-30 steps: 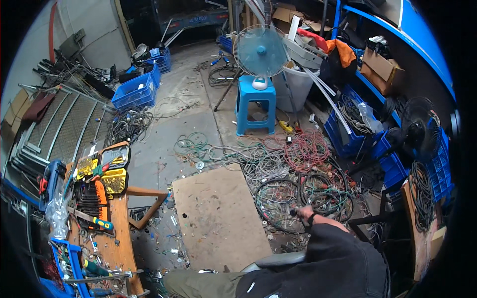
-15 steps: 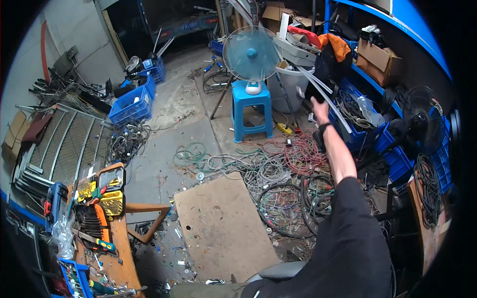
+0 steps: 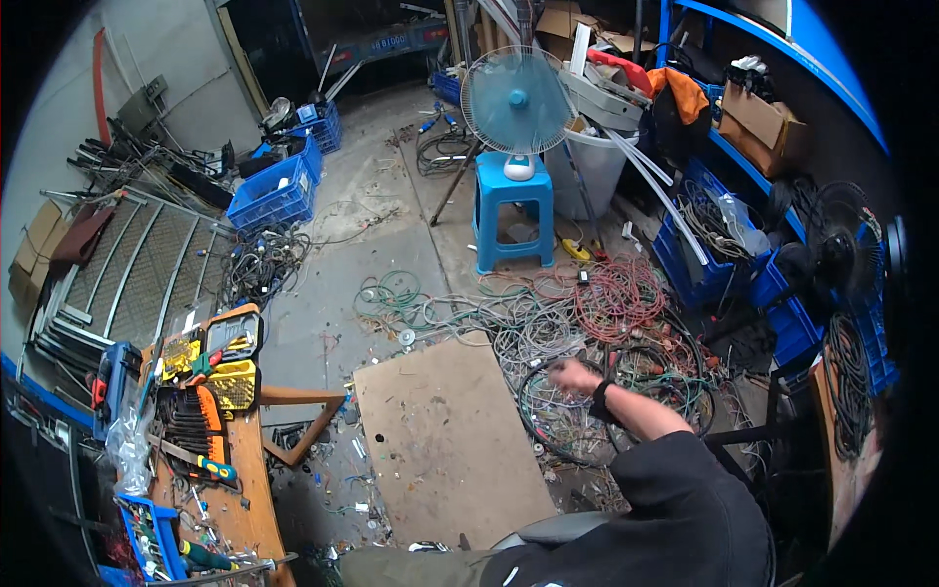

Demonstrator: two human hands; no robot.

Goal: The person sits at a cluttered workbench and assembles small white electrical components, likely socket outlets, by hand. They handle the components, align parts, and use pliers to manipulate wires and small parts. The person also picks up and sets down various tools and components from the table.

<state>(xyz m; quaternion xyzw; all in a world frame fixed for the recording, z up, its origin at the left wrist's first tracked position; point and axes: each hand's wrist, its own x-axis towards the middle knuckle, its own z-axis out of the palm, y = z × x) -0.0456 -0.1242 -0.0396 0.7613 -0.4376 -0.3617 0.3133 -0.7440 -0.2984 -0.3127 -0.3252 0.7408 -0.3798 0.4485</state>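
My right hand [image 3: 573,376] hangs over the heap of tangled cables [image 3: 548,323] on the floor, beside a black coiled cable [image 3: 533,416]. Its wrist wears a black band, and the arm comes in from the lower right in a dark sleeve. The fingers are small and smeared, so whether they hold anything is unclear. My left hand is out of view. Left of the cables lies a flat brown board [image 3: 450,430] with small scraps scattered on it.
A fan [image 3: 516,103] stands on a blue plastic stool [image 3: 514,210] ahead. Behind it is a full grey bin [image 3: 597,166]. Blue crates [image 3: 269,196] stand left and right. A wooden bench [image 3: 249,519] holds an orange tool set [image 3: 210,421]. Scraps litter the floor.
My right arm was stretched out toward the grey bin, a small pale object just beyond the fingers. It has come back and down over the cables. The view has shifted slightly.
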